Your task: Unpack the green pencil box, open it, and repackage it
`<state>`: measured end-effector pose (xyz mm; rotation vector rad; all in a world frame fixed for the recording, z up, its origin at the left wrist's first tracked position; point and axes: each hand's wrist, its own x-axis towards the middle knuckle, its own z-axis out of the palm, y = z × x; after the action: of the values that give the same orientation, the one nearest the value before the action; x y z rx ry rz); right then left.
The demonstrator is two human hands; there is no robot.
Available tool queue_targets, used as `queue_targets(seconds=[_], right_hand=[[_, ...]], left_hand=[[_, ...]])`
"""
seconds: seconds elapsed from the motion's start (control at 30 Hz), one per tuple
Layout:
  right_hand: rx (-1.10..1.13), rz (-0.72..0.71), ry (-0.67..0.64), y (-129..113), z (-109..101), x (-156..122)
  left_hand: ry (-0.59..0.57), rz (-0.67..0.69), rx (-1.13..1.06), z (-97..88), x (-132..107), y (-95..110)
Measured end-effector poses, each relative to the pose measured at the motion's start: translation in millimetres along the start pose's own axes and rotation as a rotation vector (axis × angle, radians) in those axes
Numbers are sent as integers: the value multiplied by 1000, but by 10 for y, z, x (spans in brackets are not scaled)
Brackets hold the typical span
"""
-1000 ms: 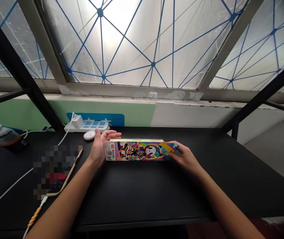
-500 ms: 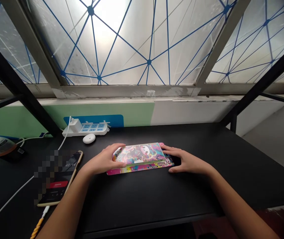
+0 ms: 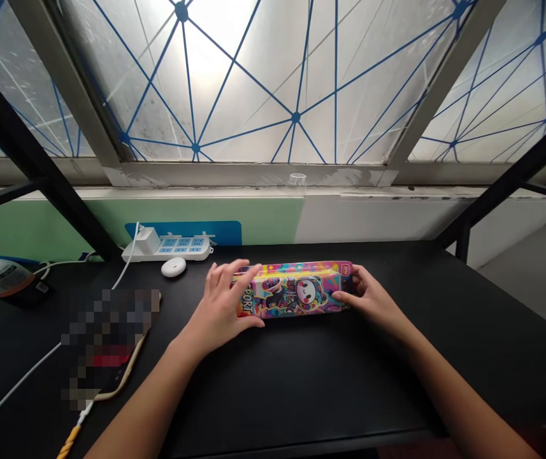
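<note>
A long, brightly printed pencil box (image 3: 296,290) stands tilted up on its long edge on the black desk (image 3: 301,382), its cartoon face toward me. My left hand (image 3: 222,306) holds its left end, fingers spread over the top and thumb along the front. My right hand (image 3: 368,298) grips the right end, thumb in front and fingers behind.
A phone (image 3: 110,344) on a white cable lies at the left. Behind it are a white power strip (image 3: 167,245), a small white oval case (image 3: 173,266) and a bottle (image 3: 0,277) lying at the far left. Black frame bars rise on both sides; a window is behind.
The box lay flat half a second ago; both hands have since tipped it up onto its edge and shifted it slightly right and away from me.
</note>
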<state>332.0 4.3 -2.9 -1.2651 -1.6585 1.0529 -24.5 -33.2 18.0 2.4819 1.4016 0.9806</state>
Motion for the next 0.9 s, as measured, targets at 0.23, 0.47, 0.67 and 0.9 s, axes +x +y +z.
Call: queue_targets(seconds=[0.23, 0.47, 0.67, 0.9], right_hand=[[-251, -123, -5, -114, -12, -141], [-629, -276, -211, -122, 41, -173], [-810, -223, -316, -297, 58, -254], [-957, -261, -348, -547, 618, 31]], left_hand=[[107, 2, 13, -79, 16, -99], [-181, 16, 29, 41, 7, 92], [-37, -109, -4, 36, 50, -49], [97, -397, -246, 88, 21, -158]])
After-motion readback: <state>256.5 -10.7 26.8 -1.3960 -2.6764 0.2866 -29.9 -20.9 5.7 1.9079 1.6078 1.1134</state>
